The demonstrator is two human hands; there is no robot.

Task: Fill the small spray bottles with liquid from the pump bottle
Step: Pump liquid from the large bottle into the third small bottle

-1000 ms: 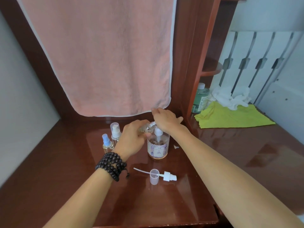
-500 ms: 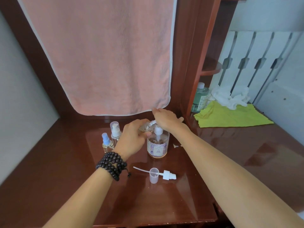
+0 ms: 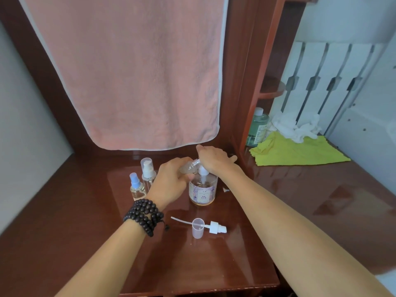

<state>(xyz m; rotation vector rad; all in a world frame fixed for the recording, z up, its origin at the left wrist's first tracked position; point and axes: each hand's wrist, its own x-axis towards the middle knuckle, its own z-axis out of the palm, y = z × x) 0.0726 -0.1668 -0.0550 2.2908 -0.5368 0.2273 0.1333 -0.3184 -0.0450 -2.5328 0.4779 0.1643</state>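
With your left hand (image 3: pixel 171 181) clamped on the tilted small bottle (image 3: pixel 188 167) at the nozzle and your right hand (image 3: pixel 214 159) pressed flat on the pump bottle (image 3: pixel 203 189) beneath it, press slowly, mouth tight to the spout.

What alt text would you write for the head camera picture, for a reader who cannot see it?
A person's right hand presses the top of a pump bottle while the left hand tilts a small clear bottle at its spout. Two small spray bottles stand to the left, and a loose sprayer head and clear cap lie nearer on the wooden desk.
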